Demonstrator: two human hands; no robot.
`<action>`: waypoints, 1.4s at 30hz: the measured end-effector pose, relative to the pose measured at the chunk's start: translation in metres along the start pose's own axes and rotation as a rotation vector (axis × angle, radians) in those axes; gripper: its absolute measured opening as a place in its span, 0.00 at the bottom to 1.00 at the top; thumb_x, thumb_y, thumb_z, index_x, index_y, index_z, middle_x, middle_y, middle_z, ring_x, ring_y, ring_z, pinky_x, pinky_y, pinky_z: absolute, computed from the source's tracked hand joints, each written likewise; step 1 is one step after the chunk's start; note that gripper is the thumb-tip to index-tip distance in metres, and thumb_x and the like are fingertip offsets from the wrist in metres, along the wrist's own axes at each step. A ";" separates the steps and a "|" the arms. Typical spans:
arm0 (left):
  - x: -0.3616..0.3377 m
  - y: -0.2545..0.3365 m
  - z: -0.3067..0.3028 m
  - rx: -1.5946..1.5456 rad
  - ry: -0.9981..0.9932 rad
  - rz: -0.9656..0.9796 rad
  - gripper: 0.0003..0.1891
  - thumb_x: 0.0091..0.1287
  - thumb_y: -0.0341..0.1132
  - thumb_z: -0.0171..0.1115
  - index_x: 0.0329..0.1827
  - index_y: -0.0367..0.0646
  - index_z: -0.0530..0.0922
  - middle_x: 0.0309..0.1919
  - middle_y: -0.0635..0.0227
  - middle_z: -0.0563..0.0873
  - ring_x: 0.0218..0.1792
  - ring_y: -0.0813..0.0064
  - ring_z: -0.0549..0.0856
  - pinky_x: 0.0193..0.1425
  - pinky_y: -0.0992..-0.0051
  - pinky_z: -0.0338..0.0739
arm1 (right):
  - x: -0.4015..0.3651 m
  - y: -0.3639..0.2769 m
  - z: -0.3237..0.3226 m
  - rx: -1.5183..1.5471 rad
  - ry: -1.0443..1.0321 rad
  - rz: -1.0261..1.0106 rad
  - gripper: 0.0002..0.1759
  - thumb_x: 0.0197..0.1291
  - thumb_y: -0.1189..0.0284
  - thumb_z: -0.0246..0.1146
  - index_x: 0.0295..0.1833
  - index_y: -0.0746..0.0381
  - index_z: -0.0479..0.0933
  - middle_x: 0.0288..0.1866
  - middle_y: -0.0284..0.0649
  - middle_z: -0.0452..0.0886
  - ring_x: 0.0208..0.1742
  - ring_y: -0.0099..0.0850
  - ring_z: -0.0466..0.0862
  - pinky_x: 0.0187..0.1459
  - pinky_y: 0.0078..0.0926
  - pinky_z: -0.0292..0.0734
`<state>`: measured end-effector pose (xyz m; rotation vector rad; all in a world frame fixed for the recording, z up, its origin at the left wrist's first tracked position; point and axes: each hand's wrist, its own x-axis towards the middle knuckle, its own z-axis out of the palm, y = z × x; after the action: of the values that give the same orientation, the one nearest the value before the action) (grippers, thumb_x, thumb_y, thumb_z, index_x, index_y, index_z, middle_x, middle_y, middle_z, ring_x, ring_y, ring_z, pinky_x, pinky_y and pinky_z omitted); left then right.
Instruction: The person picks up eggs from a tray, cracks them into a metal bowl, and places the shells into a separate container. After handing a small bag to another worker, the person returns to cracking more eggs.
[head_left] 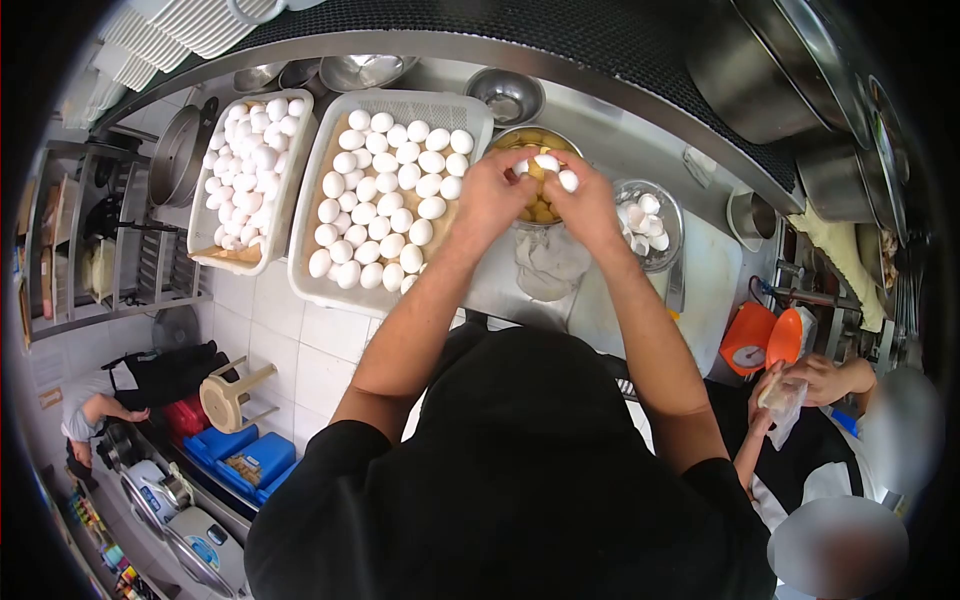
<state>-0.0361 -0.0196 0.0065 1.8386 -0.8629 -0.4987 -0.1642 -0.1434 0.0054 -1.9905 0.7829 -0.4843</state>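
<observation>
Fingers (512, 161), left hand (485, 200) + right hand (588, 205): pinching eggshell (546, 162) | above yolk bowl (515, 135), within edges | tight between egg tray (435, 105), shell bowl (673, 212)

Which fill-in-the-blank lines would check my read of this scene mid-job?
1. The left hand and right hand are above a metal bowl holding yellow egg ____.
2. At left, whole eggs lie in ____ white containers.
3. The shell bowl is to the ____ of the metal bowl.
Missing words: yolks; two; right.

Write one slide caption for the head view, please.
Left hand and right hand hold eggshell over yolks, between a tray of white eggs and a bowl of shells.
</observation>
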 end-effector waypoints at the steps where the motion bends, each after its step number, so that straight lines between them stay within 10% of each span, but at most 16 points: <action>1: 0.000 0.001 -0.001 0.028 0.010 0.042 0.23 0.66 0.30 0.73 0.66 0.48 0.90 0.41 0.68 0.91 0.33 0.80 0.85 0.41 0.76 0.82 | 0.001 -0.002 -0.003 0.010 -0.002 0.002 0.24 0.68 0.59 0.71 0.65 0.57 0.86 0.52 0.54 0.92 0.53 0.53 0.92 0.55 0.45 0.86; 9: 0.000 0.006 0.008 0.403 -0.020 0.325 0.24 0.67 0.28 0.69 0.68 0.46 0.86 0.58 0.53 0.89 0.52 0.52 0.91 0.60 0.58 0.88 | 0.001 -0.016 -0.038 -0.573 0.004 -0.176 0.26 0.69 0.67 0.67 0.72 0.49 0.83 0.64 0.44 0.87 0.62 0.48 0.87 0.61 0.47 0.85; 18: -0.014 0.048 0.093 0.243 -0.435 0.378 0.28 0.68 0.33 0.73 0.72 0.44 0.80 0.68 0.54 0.84 0.63 0.49 0.87 0.67 0.55 0.84 | -0.045 0.041 -0.120 -0.648 0.196 0.022 0.32 0.67 0.71 0.70 0.77 0.48 0.79 0.64 0.50 0.86 0.63 0.52 0.87 0.62 0.47 0.84; 22: -0.019 0.033 0.112 0.228 -0.330 0.503 0.26 0.70 0.36 0.73 0.72 0.45 0.82 0.70 0.54 0.83 0.65 0.51 0.86 0.68 0.57 0.84 | -0.056 0.056 -0.130 -0.683 0.173 0.163 0.34 0.69 0.70 0.70 0.81 0.49 0.75 0.64 0.51 0.87 0.63 0.52 0.87 0.62 0.48 0.83; 27: -0.027 0.027 0.024 0.063 -0.225 0.417 0.23 0.70 0.37 0.74 0.67 0.44 0.84 0.66 0.57 0.86 0.64 0.53 0.87 0.67 0.58 0.84 | -0.066 0.042 -0.123 -0.546 0.223 0.205 0.26 0.72 0.68 0.71 0.73 0.59 0.80 0.57 0.50 0.90 0.57 0.46 0.91 0.60 0.41 0.83; 33: -0.046 -0.086 -0.157 0.791 0.398 -0.100 0.22 0.68 0.33 0.73 0.66 0.46 0.84 0.56 0.54 0.90 0.54 0.50 0.92 0.59 0.56 0.87 | -0.082 0.026 -0.084 -0.210 0.198 0.054 0.14 0.75 0.67 0.71 0.56 0.65 0.80 0.49 0.41 0.87 0.47 0.32 0.86 0.52 0.31 0.82; 35: -0.048 -0.106 -0.194 1.050 0.284 -0.479 0.20 0.70 0.38 0.71 0.64 0.46 0.84 0.60 0.56 0.89 0.56 0.51 0.92 0.59 0.54 0.88 | -0.084 0.028 -0.057 -0.037 0.137 0.089 0.14 0.75 0.68 0.71 0.56 0.61 0.75 0.47 0.37 0.82 0.43 0.28 0.83 0.46 0.28 0.80; 42: -0.047 -0.145 -0.196 1.351 0.104 -0.391 0.12 0.77 0.33 0.58 0.58 0.40 0.81 0.58 0.52 0.85 0.55 0.54 0.91 0.56 0.58 0.90 | -0.084 -0.030 0.006 0.526 -0.326 0.336 0.19 0.69 0.73 0.64 0.62 0.61 0.69 0.49 0.39 0.76 0.39 0.26 0.79 0.38 0.28 0.82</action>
<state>0.1138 0.1716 -0.0468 3.2638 -0.8094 0.0362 -0.2110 -0.0704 0.0266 -1.3696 0.6797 -0.1375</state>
